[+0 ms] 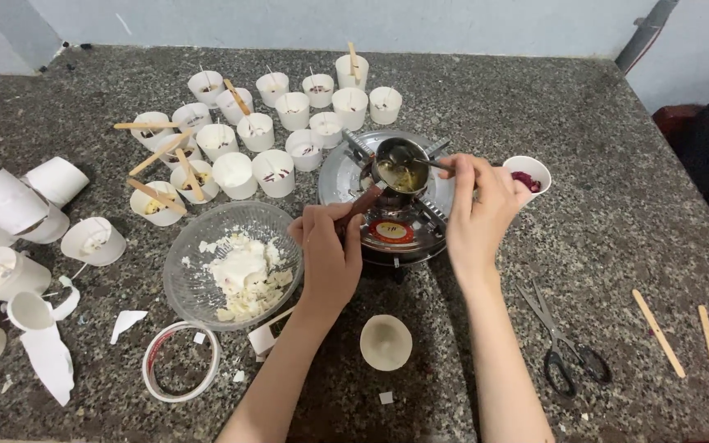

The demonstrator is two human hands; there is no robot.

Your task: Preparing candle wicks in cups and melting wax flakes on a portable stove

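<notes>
A small metal ladle (400, 166) holding pale yellow melted wax sits over a round metal burner (391, 205) near the middle of the counter (617, 221). The left hand (328, 254) is closed around the ladle's dark handle, its grip tight on the lower end. The right hand (478, 209) pinches a thin metal stirrer (432, 163) between thumb and fingertips, the tip reaching into the wax. Just beyond the right hand stands a white paper cup (528, 174) with dark red petals inside. Left of the burner, a clear glass bowl (231, 262) holds white wax chunks. Behind it, many white cups (276, 123) stand clustered, several with wooden sticks across their rims. In front of the burner lies one empty cup (386, 341) and, further left, a tape ring (180, 361). Scissors (564, 344) and loose wooden sticks (658, 332) lie to the right.
</notes>
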